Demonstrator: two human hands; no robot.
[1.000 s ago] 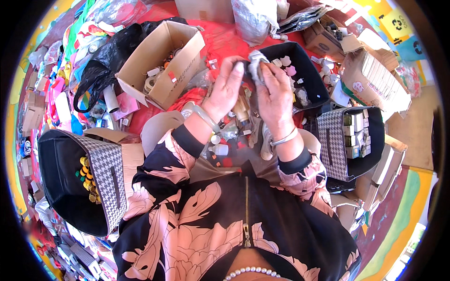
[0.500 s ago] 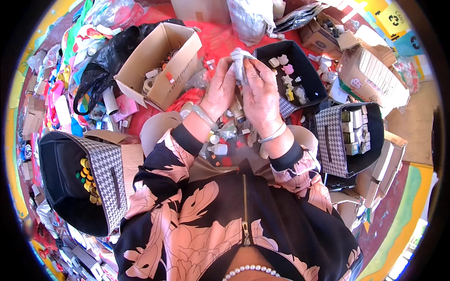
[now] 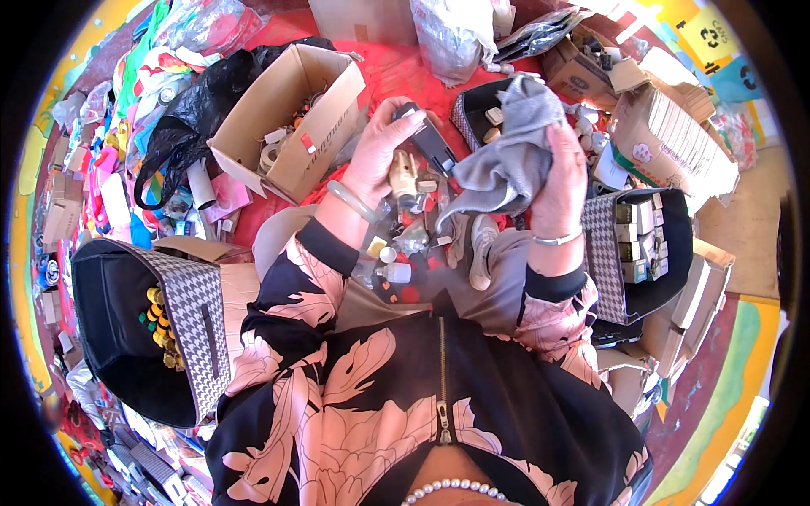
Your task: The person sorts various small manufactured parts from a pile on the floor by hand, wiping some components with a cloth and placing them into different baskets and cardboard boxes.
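Observation:
In my left hand (image 3: 378, 160) is a small dark oblong object (image 3: 432, 143) with a lighter end, gripped between thumb and fingers; I cannot tell its exact kind. A crumpled grey cloth (image 3: 515, 143) hangs from my right hand (image 3: 561, 190), spread out and draping down toward the left. The cloth covers much of a black bin (image 3: 464, 118) with a houndstooth side. Below my left hand, a pale wooden hand-shaped figure (image 3: 404, 179) lies among small loose items. A small clear bottle (image 3: 395, 272) rests lower down, between my legs.
An open cardboard box (image 3: 278, 126) stands at the left, beside black plastic bags (image 3: 198, 110). Houndstooth bins flank me: one with yellow-gold items (image 3: 160, 329) at left, one with small boxes (image 3: 641, 232) at right. A carton of stacked cards (image 3: 675, 135) sits far right.
My hands, together on the bunched cloth before, have moved apart. The cloth has opened out in my right hand, which shifted right; the dark object now shows in my left hand.

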